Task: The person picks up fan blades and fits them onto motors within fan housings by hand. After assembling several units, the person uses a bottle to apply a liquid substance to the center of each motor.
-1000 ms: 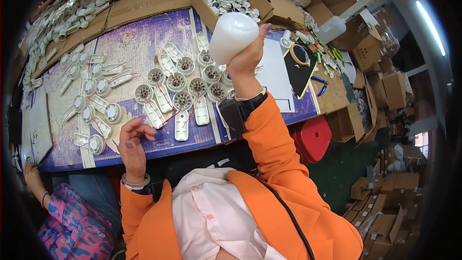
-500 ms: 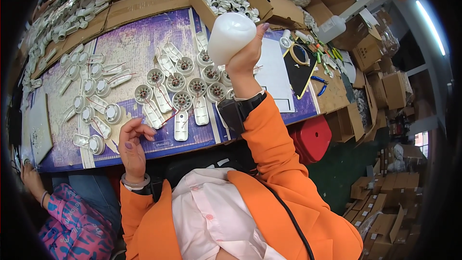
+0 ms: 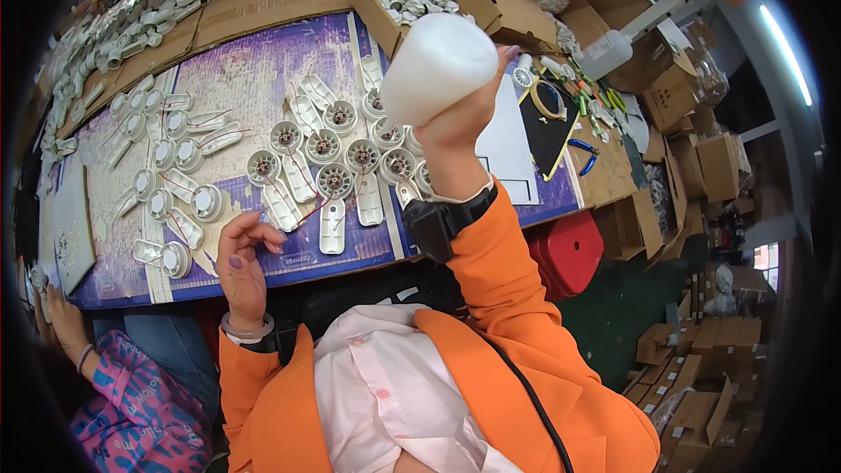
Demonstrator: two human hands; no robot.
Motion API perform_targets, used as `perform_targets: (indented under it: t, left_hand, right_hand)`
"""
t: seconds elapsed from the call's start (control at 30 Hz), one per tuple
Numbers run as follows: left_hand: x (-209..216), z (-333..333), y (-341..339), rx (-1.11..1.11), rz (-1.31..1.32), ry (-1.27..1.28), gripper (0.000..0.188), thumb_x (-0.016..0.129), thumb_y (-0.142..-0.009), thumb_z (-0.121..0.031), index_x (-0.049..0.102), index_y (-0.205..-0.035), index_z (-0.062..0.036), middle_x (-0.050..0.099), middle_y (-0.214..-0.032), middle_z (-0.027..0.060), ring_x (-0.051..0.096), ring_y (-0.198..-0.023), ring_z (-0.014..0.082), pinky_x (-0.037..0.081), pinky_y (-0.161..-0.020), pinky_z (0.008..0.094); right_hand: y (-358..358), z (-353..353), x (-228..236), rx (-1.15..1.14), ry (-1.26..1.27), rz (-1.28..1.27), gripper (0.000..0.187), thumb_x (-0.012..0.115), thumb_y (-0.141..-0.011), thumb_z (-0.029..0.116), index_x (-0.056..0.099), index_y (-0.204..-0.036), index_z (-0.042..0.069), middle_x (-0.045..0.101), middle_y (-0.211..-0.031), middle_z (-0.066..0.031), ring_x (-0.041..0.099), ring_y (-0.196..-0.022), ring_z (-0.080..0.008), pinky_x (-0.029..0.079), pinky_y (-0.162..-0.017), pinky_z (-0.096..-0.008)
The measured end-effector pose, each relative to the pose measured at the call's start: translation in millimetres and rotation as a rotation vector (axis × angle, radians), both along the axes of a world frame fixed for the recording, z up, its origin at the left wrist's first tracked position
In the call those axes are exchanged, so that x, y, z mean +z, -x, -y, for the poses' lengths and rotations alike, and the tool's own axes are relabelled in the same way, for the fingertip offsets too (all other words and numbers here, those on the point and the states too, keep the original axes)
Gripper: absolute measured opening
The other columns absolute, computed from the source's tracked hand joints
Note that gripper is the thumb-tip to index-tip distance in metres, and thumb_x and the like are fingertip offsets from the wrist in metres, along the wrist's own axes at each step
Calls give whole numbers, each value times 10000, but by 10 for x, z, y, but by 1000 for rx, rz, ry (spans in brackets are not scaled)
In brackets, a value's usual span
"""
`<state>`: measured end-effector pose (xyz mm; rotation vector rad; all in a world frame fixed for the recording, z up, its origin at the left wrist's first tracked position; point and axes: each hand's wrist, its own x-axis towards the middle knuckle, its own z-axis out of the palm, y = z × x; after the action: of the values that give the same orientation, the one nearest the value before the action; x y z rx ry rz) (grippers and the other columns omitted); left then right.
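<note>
A translucent white plastic bottle [image 3: 442, 66] is tipped over in my right hand [image 3: 464, 127], with the fingers wrapped round its side. Its lower end points toward the round white motor housings [image 3: 362, 155], whose open tops show metal and copper parts inside. White handle-shaped shells [image 3: 332, 228] with thin red wires lie joined to them. My left hand [image 3: 245, 263] hovers at the table's front edge, fingers loosely curled and apart, holding nothing. Left of it is a second group of housings [image 3: 206, 202] with white discs on top.
A cardboard box [image 3: 372, 13] of small white parts stands at the back. On the right lie white paper [image 3: 508, 144], blue pliers [image 3: 585, 158] and a tape roll [image 3: 548, 100]. A red stool [image 3: 568, 252] stands below. A co-worker's hand [image 3: 66, 324] is at far left.
My right hand has shifted slightly right with the bottle, which is tilted further over. My left hand is nearly still. The co-worker's hand has moved a little.
</note>
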<state>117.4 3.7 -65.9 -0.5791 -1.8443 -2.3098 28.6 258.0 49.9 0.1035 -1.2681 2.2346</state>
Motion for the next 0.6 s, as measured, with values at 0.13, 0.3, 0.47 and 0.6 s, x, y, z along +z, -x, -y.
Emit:
perform_targets:
  t: [0.13, 0.3, 0.47, 0.6]
  left_hand:
    - [-22, 7, 0, -2, -6, 3, 631, 352, -953, -517, 426, -1219, 51, 583, -903, 137, 512, -773, 148, 404, -739, 265]
    - [-9, 3, 0, -15, -8, 0, 630, 345, -955, -522, 428, -1229, 39, 575, -902, 124, 511, -775, 145, 402, -739, 258]
    - [11, 1, -13, -6, -3, 10, 636, 348, -953, -527, 428, -1225, 42, 575, -902, 124, 508, -772, 146, 401, -743, 258]
    - [14, 0, -11, -10, -4, 9, 635, 344, -954, -524, 426, -1226, 44, 575, -903, 123, 507, -772, 147, 400, -746, 259]
  right_hand:
    - [-71, 117, -99, 73, -57, 33, 674, 229, -938, 617, 559, -1131, 62, 620, -1071, -73, 607, -955, -205, 485, -849, -331]
    - [-49, 129, -185, 142, -32, 96, 688, 224, -934, 625, 556, -1132, 56, 619, -1063, -85, 605, -951, -211, 486, -844, -332]
    - [16, 136, -263, 162, -51, 94, 704, 217, -930, 633, 557, -1128, 49, 624, -1045, -90, 610, -936, -212, 489, -834, -328]
    - [43, 128, -292, 163, -89, 98, 712, 210, -930, 634, 555, -1128, 44, 630, -1026, -95, 617, -921, -213, 492, -827, -326]
